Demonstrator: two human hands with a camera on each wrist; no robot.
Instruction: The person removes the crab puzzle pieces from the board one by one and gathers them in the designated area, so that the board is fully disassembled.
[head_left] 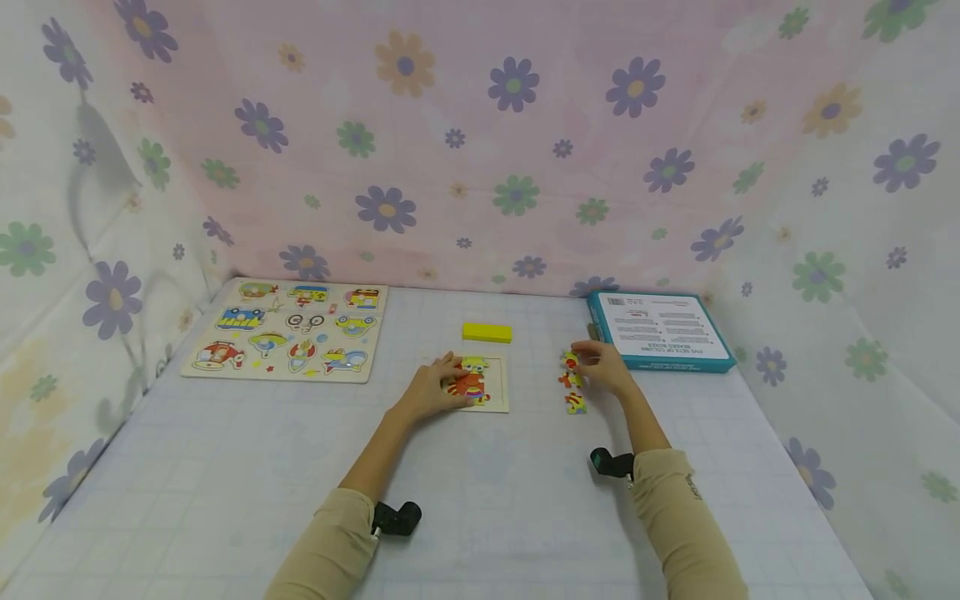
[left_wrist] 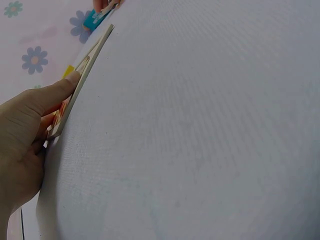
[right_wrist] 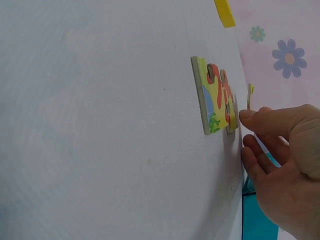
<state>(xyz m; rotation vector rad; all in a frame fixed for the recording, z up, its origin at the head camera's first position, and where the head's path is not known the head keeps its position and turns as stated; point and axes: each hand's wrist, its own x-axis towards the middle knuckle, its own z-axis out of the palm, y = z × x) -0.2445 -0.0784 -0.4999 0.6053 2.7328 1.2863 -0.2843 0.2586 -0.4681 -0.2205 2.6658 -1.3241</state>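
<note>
A small wooden jigsaw tray (head_left: pixel 502 402) lies in the middle of the table, with a colourful animal picture (head_left: pixel 474 387) partly filled in. My left hand (head_left: pixel 431 392) holds the tray at its left side, thumb along the near edge in the left wrist view and the other fingers over the far part. To the right, loose jigsaw pieces form a column, a striped yellow and red piece (head_left: pixel 575 404) nearest me and another piece (head_left: pixel 568 380) beyond it. My right hand (head_left: pixel 606 369) pinches the farthest jigsaw piece (right_wrist: pixel 250 95) between thumb and fingertips; it looks tilted up on edge.
A yellow block (head_left: pixel 487 332) lies behind the tray. Back left is a large wooden vehicle puzzle board (head_left: pixel 285 329). A teal and white box (head_left: pixel 663 331) lies at the back right, close behind my right hand. Flowered cloth walls (head_left: pixel 450 150) enclose the table.
</note>
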